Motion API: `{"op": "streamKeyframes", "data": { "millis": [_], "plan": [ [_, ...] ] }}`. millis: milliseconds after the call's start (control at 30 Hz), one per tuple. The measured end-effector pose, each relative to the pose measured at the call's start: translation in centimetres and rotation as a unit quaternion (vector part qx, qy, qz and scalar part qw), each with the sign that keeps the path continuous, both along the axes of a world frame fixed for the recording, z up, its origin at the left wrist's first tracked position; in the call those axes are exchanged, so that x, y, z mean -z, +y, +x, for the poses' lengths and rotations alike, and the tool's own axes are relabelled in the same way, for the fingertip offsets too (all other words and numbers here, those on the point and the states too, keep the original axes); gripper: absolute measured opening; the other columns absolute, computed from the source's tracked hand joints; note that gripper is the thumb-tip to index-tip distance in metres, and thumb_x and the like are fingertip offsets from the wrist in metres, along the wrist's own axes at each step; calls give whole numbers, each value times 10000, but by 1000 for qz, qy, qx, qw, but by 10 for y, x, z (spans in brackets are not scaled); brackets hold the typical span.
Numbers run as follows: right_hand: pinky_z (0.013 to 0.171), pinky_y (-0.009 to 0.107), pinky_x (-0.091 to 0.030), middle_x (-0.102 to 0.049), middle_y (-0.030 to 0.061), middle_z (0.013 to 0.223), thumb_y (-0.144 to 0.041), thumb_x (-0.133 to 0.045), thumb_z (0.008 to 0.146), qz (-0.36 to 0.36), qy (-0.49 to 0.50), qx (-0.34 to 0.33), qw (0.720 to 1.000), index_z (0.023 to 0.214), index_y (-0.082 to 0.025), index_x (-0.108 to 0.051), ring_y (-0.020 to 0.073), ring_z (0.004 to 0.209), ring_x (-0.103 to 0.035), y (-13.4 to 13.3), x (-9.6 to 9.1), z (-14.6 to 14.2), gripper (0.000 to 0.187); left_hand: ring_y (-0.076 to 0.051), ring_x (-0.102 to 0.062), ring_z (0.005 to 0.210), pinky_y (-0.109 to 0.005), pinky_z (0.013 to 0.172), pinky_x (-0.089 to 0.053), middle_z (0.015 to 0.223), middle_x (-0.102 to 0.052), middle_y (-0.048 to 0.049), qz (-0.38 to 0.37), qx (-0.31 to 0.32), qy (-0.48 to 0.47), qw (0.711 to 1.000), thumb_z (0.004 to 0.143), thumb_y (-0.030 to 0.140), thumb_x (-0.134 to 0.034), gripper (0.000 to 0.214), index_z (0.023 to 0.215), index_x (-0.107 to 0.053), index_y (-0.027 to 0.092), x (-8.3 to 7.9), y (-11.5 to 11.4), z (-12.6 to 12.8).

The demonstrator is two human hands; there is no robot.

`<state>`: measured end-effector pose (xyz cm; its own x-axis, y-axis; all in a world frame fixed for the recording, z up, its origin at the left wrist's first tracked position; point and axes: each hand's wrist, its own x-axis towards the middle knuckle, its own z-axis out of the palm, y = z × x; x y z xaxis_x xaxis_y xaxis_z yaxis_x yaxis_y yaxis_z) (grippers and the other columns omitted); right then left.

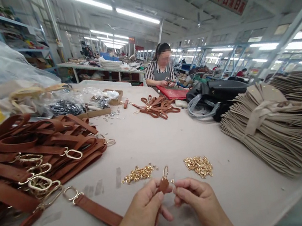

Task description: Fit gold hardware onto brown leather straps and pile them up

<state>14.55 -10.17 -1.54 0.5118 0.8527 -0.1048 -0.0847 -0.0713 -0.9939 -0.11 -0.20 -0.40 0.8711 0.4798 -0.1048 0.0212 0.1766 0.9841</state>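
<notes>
My left hand (143,211) is closed on the end of a brown leather strap (164,185), pinched between thumb and fingers, with a gold clasp (165,171) sticking up from it. Close beside it, my right hand (196,197) pinches a small gold rivet (173,181) at its fingertips. Past my left hand lies a heap of small gold rivet pieces (138,173), and a second gold heap (199,166) lies past my right hand. Another length of brown strap (98,212) with a gold clasp (72,194) runs across the table and under my left wrist.
A large pile of brown straps (41,140) with gold clasps covers the left side. Tied stacks of beige pieces (276,126) stand at right, near a black bag (217,93). Across the table (156,143) a person (160,68) sits behind more brown straps (158,106).
</notes>
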Motion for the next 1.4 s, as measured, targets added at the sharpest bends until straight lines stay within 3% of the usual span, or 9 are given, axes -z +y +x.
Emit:
{"op": "streamKeyframes", "data": {
  "millis": [100, 233, 433, 667, 900, 1100, 1300, 1367, 1400],
  "plan": [
    [596, 226, -505, -699, 41, 631, -452, -791, 695, 10, 35, -22, 999, 808, -150, -685, 132, 577, -638, -1, -1, -12, 340, -139, -590, 753, -259, 695, -488, 916, -566, -29, -9, 22, -23, 999, 914, 240, -421, 181, 964, -570, 149, 0, -3, 0],
    [559, 214, -502, -692, 33, 605, -430, -800, 691, 14, 70, -34, 997, 756, -143, -685, 115, 527, -618, -2, 2, -18, 315, -154, -565, 749, -266, 662, -501, 856, -565, -32, -10, 42, -25, 999, 908, 243, -425, 171, 942, -557, 139, -5, -6, 0],
    [539, 201, -495, -679, 21, 569, -415, -809, 672, -9, 76, -47, 996, 732, -146, -713, 104, 508, -599, -5, 1, -17, 292, -124, -577, 652, -249, 678, -477, 810, -594, -7, 56, 62, 33, 996, 929, 222, -373, 197, 910, -553, 146, -14, -5, -3],
    [542, 178, -445, -650, -5, 547, -356, -772, 698, -14, 30, -58, 998, 697, -151, -718, 80, 505, -560, -10, 0, -17, 212, -145, -606, 701, -246, 705, -475, 844, -620, -12, 124, 75, 64, 987, 940, 258, -360, 211, 900, -550, 173, -10, -9, -4],
    [535, 198, -458, -656, -12, 565, -203, -714, 698, 5, 45, -11, 999, 702, -163, -571, 107, 514, -596, -14, 3, -24, 149, -172, -602, 828, -236, 753, -445, 883, -657, -12, 173, 98, 83, 976, 962, 334, -353, 290, 960, -613, 205, -14, -11, -2],
    [458, 190, -433, -633, -23, 549, -244, -699, 690, -5, 65, 9, 998, 706, -190, -475, 116, 452, -593, -12, 2, -30, 231, -163, -621, 821, -232, 778, -459, 887, -690, 11, 182, 105, 77, 975, 969, 377, -395, 324, 1199, -602, 281, -2, -11, -4],
    [494, 185, -418, -604, -40, 584, -313, -707, 750, -71, -136, 40, 987, 749, -176, -595, 100, 526, -556, -28, -4, -7, 177, -151, -619, 665, -237, 599, -503, 926, -689, -31, -18, 73, 54, 996, 897, 482, -505, 442, 1258, -584, 239, 10, -12, -1],
    [572, 197, -448, -647, -15, 680, -322, -648, 823, -108, -293, 67, 948, 870, -180, -650, 112, 611, -591, -40, -4, 19, 149, -134, -595, 587, -250, 574, -504, 896, -666, -27, -78, 29, 44, 996, 836, 514, -578, 553, 1300, -550, 215, 11, -13, 2],
    [618, 208, -462, -664, 0, 741, -309, -605, 861, -136, -387, 85, 908, 935, -185, -655, 120, 656, -609, -46, -3, 34, 153, -132, -581, 557, -254, 563, -501, 835, -652, -16, -97, 9, 44, 994, 800, 530, -612, 631, 1331, -522, 200, 10, -14, 2]
  ]
}}
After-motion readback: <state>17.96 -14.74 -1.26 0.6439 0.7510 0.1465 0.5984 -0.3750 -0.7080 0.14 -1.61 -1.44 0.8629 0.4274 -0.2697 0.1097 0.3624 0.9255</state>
